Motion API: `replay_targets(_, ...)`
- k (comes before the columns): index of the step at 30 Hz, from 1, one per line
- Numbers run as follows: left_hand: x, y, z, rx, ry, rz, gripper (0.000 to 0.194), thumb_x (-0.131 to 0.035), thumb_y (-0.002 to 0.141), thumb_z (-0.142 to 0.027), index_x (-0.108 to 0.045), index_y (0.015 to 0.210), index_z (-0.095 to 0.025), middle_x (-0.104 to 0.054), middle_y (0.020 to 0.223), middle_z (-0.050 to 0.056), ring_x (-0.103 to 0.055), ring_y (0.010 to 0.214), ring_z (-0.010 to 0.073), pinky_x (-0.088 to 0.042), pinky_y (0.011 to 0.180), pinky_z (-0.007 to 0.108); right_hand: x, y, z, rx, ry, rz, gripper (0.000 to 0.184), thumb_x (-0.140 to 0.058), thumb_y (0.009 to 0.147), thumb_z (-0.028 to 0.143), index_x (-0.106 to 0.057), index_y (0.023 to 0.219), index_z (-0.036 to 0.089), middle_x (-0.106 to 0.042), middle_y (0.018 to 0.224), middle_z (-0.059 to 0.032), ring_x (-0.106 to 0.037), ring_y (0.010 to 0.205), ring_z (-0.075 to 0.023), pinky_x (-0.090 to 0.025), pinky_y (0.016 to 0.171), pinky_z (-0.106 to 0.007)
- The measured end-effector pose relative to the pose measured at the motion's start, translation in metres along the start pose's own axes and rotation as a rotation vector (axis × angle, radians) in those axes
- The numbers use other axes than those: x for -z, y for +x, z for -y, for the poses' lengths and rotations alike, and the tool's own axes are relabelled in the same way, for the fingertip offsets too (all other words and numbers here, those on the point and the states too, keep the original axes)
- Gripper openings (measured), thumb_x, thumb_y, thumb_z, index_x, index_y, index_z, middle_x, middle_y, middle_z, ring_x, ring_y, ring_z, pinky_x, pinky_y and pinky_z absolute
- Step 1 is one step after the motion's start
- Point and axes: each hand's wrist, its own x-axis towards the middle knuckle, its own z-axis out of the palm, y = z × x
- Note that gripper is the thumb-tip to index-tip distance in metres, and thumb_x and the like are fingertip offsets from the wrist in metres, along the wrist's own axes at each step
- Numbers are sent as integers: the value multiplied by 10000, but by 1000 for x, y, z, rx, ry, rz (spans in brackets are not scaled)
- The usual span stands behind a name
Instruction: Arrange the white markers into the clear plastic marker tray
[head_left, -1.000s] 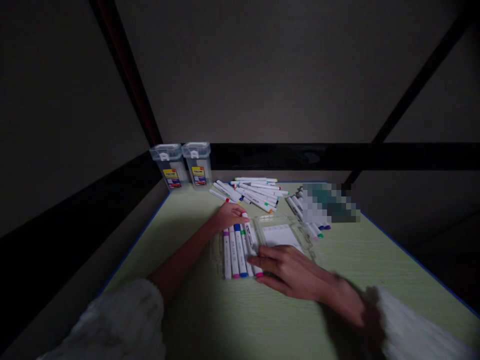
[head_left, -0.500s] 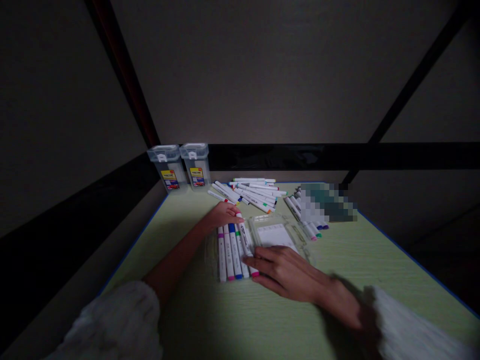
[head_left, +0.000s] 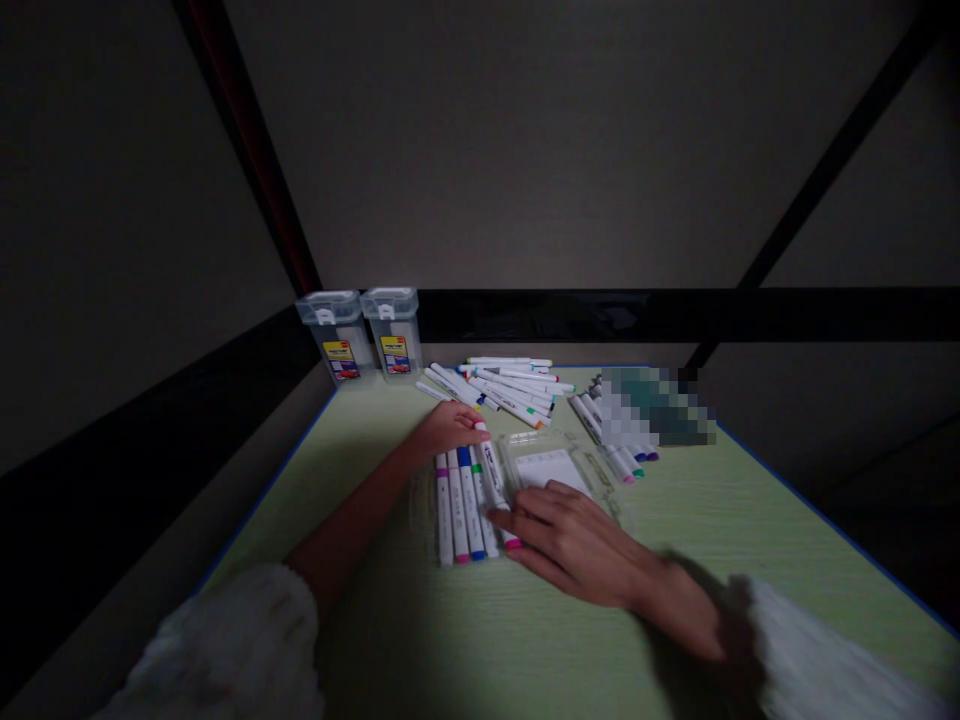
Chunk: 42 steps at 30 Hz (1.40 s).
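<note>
A white marker with a pink-red end (head_left: 491,470) slants at the right end of a row of markers. My left hand (head_left: 450,428) pinches its far end between thumb and fingers. Around its near end are the bent fingers of my right hand (head_left: 562,540), gripping it and partly covering it. Several white markers (head_left: 455,510) with purple, pink, blue and green bands lie side by side in one half of an opened clear plastic case (head_left: 420,510). The other half (head_left: 510,450) holds a white card (head_left: 551,470), partly behind my right hand.
Two lidded clear boxes (head_left: 337,345) with yellow labels stand at the back left. A loose pile of markers (head_left: 514,385) lies at the back middle. More markers (head_left: 619,460) sit at the right beside a pixelated patch. Blue edging runs along the table (head_left: 420,640).
Both hands stay at the same marker. It has shifted very slightly to the right at its near end, together with my right hand.
</note>
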Motion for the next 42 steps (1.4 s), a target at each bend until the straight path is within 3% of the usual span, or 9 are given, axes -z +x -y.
replay_targets(16,0,-1,-13,-133,-116,-289,220,-691,525,-144,-543,685,-112,-579,625,-10,-549,609,87,-452,612,216,-2,-3,-12,-212,-12,-92,320,-348,849,184,-491,1134,155,-535,842,-59,-481,769,-172,-311,691,-314)
replay_targets(23,1,-3,-15,-186,-130,-323,290,-717,501,-212,-525,696,-118,-571,653,-3,-544,646,98,-442,642,234,1,-3,-16,-249,-68,-73,320,-350,848,183,-481,1140,179,-501,837,-52,-472,722,-157,-307,671,-297)
replay_targets(32,-4,-8,-23,-211,-126,-296,258,-682,542,-181,-532,741,-113,-571,713,5,-545,651,94,-440,666,237,5,-4,-19,-281,-182,25,146,-396,833,173,-528,895,183,-521,814,-38,-456,672,-150,-269,675,-300)
replay_targets(37,-4,-6,-22,-233,-156,-272,233,-636,593,-184,-543,794,-111,-575,728,8,-557,671,102,-441,678,242,6,-3,-20,-294,-175,14,141,-396,826,155,-524,880,181,-532,790,-30,-470,667,-144,-255,673,-292)
replay_targets(42,-2,-4,-22,-197,-173,-293,246,-604,601,-141,-534,835,-111,-564,676,-9,-553,624,94,-436,644,230,6,-5,-25,-406,-199,-18,146,-386,815,134,-524,835,180,-542,769,-23,-489,640,-139,-247,643,-283)
